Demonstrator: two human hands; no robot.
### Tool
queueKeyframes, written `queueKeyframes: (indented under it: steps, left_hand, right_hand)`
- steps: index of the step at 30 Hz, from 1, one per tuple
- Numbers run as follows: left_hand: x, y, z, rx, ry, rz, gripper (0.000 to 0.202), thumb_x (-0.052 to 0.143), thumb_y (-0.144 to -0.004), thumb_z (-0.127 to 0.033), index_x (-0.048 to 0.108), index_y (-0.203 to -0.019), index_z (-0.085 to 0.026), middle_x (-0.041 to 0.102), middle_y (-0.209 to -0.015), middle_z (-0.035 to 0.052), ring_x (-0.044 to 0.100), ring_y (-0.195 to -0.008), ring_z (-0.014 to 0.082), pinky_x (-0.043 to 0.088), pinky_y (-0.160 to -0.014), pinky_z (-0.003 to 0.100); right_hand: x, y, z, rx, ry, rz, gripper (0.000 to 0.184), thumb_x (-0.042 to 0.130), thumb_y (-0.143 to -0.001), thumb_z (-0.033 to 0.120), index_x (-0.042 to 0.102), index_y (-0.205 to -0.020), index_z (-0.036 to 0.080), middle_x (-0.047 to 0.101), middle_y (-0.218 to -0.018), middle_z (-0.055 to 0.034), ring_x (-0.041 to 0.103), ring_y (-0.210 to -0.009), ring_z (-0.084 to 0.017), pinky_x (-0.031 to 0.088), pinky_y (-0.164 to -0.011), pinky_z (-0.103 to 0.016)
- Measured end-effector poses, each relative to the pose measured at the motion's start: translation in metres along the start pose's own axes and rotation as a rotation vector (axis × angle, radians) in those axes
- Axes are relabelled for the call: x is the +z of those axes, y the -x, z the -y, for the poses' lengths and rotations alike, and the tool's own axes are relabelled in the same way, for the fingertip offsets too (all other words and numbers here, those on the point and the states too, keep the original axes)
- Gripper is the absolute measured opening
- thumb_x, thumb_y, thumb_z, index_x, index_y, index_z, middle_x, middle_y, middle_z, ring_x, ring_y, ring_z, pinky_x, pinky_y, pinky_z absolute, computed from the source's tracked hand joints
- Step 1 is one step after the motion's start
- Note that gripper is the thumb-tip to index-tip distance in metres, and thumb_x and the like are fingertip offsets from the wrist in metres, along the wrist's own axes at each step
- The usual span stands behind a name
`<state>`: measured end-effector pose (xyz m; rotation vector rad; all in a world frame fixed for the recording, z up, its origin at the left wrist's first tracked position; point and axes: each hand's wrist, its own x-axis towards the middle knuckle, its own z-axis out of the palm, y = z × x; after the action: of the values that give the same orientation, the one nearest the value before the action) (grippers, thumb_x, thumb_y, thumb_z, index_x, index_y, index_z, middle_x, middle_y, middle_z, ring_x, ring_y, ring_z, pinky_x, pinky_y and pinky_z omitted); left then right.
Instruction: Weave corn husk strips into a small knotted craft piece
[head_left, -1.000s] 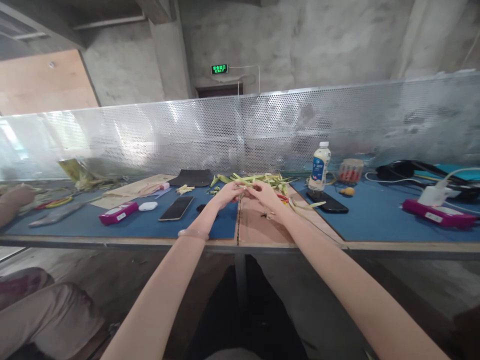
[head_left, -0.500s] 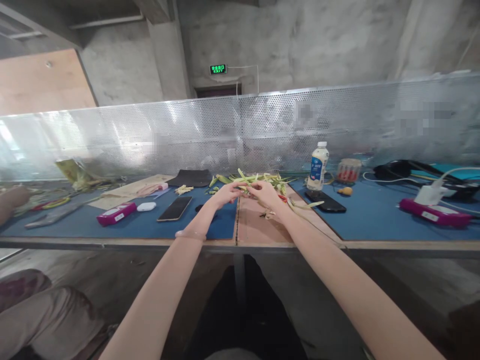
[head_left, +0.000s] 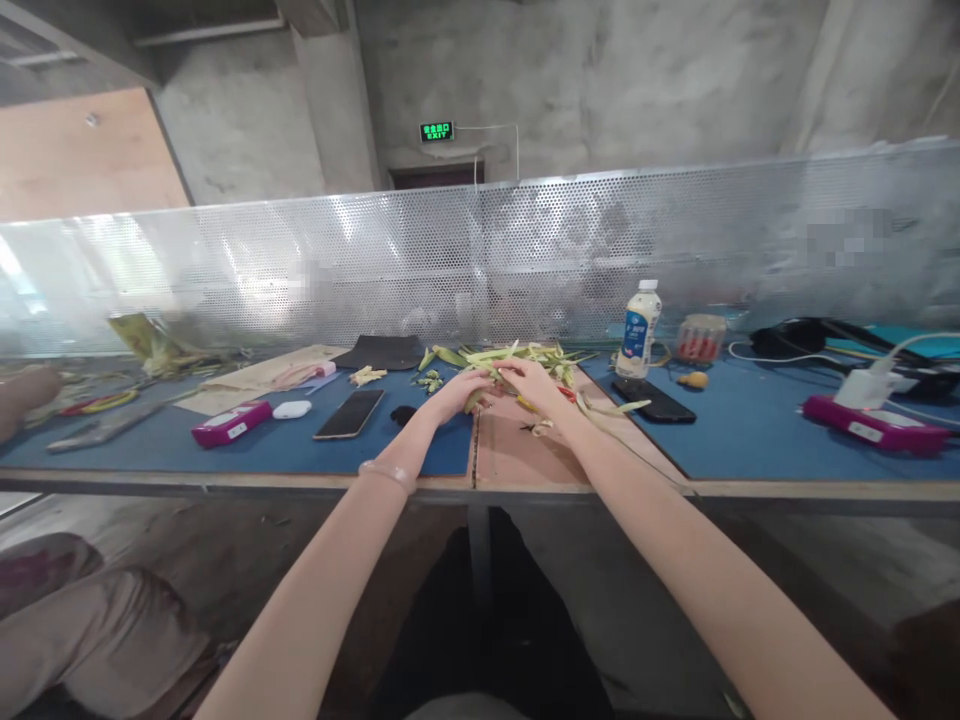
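Note:
Over the middle board my two hands are close together, almost touching at the fingertips. My left hand (head_left: 463, 393) is curled round a pale green leaf strip (head_left: 473, 401), mostly covered by the fingers. My right hand (head_left: 529, 382) pinches at the same small bundle from the other side, its fingertips partly hidden behind the knuckles. Just beyond both hands lies a loose pile of green and pale yellow leaf strips (head_left: 559, 355). Small red and yellow bits (head_left: 566, 394) show beside my right wrist, and a few scraps (head_left: 538, 428) rest on the bare wood.
Left of my hands are a dark phone (head_left: 349, 414), a white case (head_left: 292, 410) and a magenta box (head_left: 232, 423). To the right stand a bottle (head_left: 636, 335) and a clear jar (head_left: 701, 340), with a black phone (head_left: 654, 399) in front. Another person's hand (head_left: 26, 392) is at far left.
Both hands stay over the board but have shifted their grip slightly. A strip that stood up above the fingers now lies lower. The view has tilted a little.

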<state>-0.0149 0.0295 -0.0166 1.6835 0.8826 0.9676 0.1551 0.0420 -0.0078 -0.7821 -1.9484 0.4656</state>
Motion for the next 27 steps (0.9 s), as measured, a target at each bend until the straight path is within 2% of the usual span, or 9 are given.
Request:
queueKeyframes:
  steps: [7,14,27]
  left_hand:
    - [-0.0004,0.0018,0.0014,-0.015,0.065,0.015,0.030,0.045,-0.086,-0.035,0.052,-0.106,-0.013,0.059,-0.095,0.0058,0.058,-0.073,0.0129,0.050,-0.063,0.030]
    - [0.0009,0.0022,-0.0005,-0.029,0.103,0.027,0.026,0.047,-0.085,-0.032,0.053,-0.102,-0.012,0.058,-0.088,0.0040,0.057,-0.068,0.0110,0.049,-0.058,0.026]
    - [0.0012,0.0024,0.0009,-0.090,0.147,0.022,0.024,0.049,-0.085,-0.029,0.054,-0.100,-0.012,0.059,-0.090,0.0043,0.058,-0.071,0.0121,0.050,-0.062,0.028]
  right_hand:
    - [0.0013,0.0015,0.0026,0.000,-0.123,0.042,0.026,0.051,-0.086,0.028,0.053,-0.108,0.014,0.059,-0.098,-0.0049,0.059,-0.082,-0.015,0.049,-0.072,-0.035]
    - [0.0018,0.0015,0.0016,0.074,-0.192,0.029,0.025,0.051,-0.086,0.028,0.053,-0.106,0.014,0.059,-0.094,-0.0040,0.059,-0.075,-0.013,0.051,-0.066,-0.031]
    - [0.0017,-0.0010,-0.0026,0.150,-0.266,-0.085,0.026,0.050,-0.087,0.028,0.051,-0.109,0.015,0.057,-0.101,-0.0056,0.058,-0.082,-0.015,0.050,-0.070,-0.033]
